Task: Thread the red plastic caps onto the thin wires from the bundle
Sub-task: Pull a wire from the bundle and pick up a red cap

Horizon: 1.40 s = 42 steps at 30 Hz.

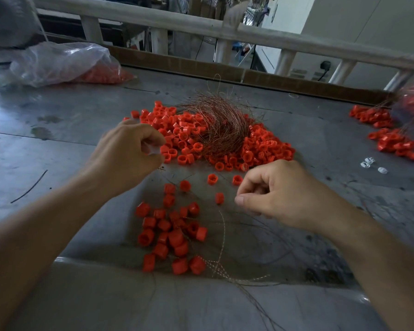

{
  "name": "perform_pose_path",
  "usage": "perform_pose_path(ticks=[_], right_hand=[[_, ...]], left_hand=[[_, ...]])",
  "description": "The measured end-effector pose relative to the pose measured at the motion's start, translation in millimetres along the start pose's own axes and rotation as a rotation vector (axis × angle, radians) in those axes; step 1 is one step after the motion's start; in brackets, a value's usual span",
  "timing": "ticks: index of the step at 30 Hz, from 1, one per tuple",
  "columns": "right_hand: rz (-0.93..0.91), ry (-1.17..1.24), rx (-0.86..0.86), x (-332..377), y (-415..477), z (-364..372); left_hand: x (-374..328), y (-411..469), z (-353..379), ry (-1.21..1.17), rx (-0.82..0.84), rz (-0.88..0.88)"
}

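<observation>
Where caps [175, 237] strew scuffed metal table [58, 151], left hand [127, 154], right hand [280, 194] curled; pinch unclear.

no text, label, brand, number or sign can be read on anything in view
</observation>
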State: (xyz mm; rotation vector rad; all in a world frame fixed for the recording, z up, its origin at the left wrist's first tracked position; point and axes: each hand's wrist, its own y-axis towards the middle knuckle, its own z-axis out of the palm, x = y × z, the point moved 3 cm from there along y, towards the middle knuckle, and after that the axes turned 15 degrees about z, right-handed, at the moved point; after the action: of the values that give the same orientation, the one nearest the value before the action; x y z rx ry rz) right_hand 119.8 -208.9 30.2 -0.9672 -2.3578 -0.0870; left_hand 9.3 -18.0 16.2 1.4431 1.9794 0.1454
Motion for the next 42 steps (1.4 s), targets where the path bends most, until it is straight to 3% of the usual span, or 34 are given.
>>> perform_pose_path(ticks=[6,11,15,19,26,30,35,42], right_hand=[[0.059,-0.086,0.161,-2,-3,7],[0.060,-0.101,0.165,-2,-1,5],[0.057,-0.044,0.082,0,-1,-4],[0.024,0.089,-0.092,-3,4,-15],[-0.082,-0.048,-0.416,-6,20,-10],[-0.210,-0.199,-0.394,2,33,2],[-0.169,-0.330,-0.220,-6,44,20],[-0.229,-0.252,-0.305,-5,42,15]], left_hand=[[8,2,11,0.069,0.040,-0.005],[5,6,20,0.157,0.048,0.030],[-1,5,19,0.156,0.070,0.046],[-6,-1,6,0.018,-0.041,0.033],[-38,-10,11,-0.108,-0.010,0.192],[-40,-11,12,-0.115,0.011,0.209],[-40,-12,8,-0.130,0.008,0.211],[-41,-12,7,-0.137,0.005,0.226]])
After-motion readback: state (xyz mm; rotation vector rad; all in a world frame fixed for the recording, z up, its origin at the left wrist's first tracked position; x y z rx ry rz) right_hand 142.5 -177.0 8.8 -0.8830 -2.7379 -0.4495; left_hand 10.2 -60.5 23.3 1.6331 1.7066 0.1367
